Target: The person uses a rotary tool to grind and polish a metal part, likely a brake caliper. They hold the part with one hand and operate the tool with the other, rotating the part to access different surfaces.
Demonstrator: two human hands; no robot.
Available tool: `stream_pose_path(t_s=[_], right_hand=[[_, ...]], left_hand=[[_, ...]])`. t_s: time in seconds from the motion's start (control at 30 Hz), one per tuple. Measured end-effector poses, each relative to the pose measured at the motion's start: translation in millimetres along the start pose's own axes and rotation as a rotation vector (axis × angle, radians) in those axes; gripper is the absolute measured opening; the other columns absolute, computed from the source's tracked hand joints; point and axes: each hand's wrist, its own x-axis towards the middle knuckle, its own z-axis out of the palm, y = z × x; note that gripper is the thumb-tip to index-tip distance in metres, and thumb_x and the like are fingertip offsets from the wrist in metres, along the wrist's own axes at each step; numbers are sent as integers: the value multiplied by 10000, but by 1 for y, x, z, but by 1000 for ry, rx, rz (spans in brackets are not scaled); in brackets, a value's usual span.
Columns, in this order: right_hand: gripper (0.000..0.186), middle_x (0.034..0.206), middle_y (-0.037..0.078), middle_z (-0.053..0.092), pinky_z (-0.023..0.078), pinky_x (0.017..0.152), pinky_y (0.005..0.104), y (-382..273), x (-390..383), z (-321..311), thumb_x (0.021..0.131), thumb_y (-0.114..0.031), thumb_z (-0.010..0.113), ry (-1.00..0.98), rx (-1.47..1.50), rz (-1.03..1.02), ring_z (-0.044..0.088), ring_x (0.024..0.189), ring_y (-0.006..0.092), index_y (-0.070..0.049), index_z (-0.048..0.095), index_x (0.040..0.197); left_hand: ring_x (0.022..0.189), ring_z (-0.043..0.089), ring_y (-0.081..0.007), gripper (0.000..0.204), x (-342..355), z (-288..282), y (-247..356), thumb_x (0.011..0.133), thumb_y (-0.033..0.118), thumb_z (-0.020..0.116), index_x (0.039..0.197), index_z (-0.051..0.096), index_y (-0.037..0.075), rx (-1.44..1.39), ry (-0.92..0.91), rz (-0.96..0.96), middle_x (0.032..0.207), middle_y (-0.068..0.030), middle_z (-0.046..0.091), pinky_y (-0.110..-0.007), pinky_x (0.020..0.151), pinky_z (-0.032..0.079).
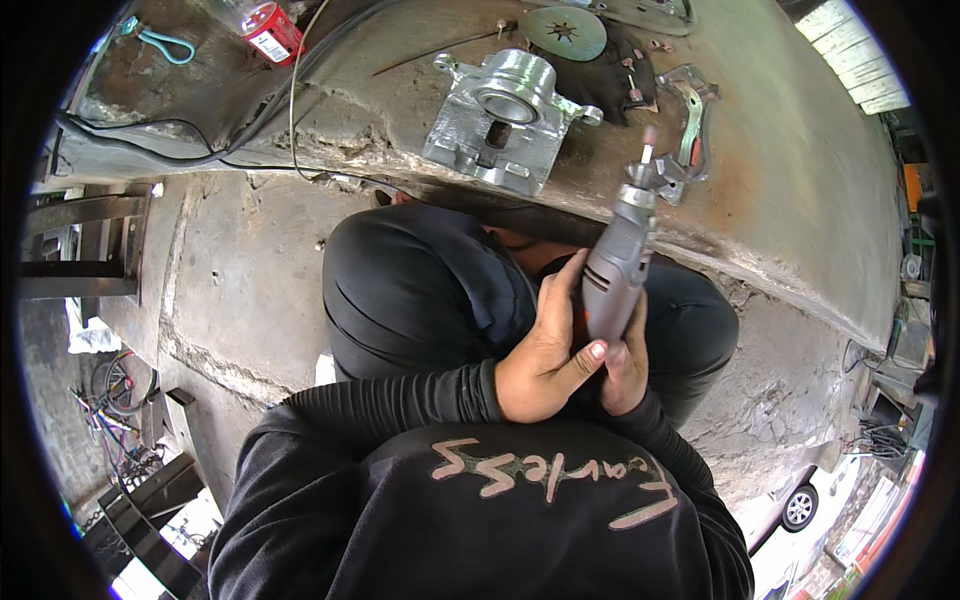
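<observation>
Both hands are around a grey rotary tool [612, 275], held over my lap with its nose pointing up and away. My left hand [545, 360] lies along the tool's left side, its thumb across the rear end. On the other side, my right hand [628, 365] wraps the rear of the body; most of its fingers are hidden. A small grinding bit [649, 140] sticks out of the collet. Beyond the tool, a silver brake caliper [500, 120] sits on the concrete ledge, touched by neither hand. To its right lies a metal caliper bracket [692, 125], partly behind the tool's nose.
The concrete ledge [790, 190] runs across in front of my knees. On it are a round greenish disc [562, 34], small bits on a dark cloth [633, 80], a thin rod [430, 55] and a red-labelled bottle [272, 35]. Black cables [250, 130] trail at the left.
</observation>
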Motion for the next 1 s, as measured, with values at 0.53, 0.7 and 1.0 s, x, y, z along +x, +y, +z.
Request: stream_pose_path(t_s=[0.53,0.7,1.0], right_hand=[[861,1104,173,617,529,817,401,-115,50,-67,671,-85,758,-233,-1271,-373,651,883,326,7,379,1438],[814,968,166,600,515,719,438,-159,92,-49,581,11,723,-396,-1562,-324,622,812,376,-108,550,1367],[775,909,94,587,483,662,399,-201,168,1,531,5,732,-678,-2001,-422,601,779,289,-192,646,1275]], left_hand=[[862,472,-79,258,47,-133,65,920,-4,551,1178,527,-2,165,830,356,1020,-17,523,-218,781,409],[898,484,-69,303,52,-149,46,919,-3,605,1212,534,25,46,728,148,1028,-19,532,-205,785,409],[972,539,-192,257,64,-158,47,854,142,743,1067,662,23,584,505,85,1094,-117,522,-296,882,439]])
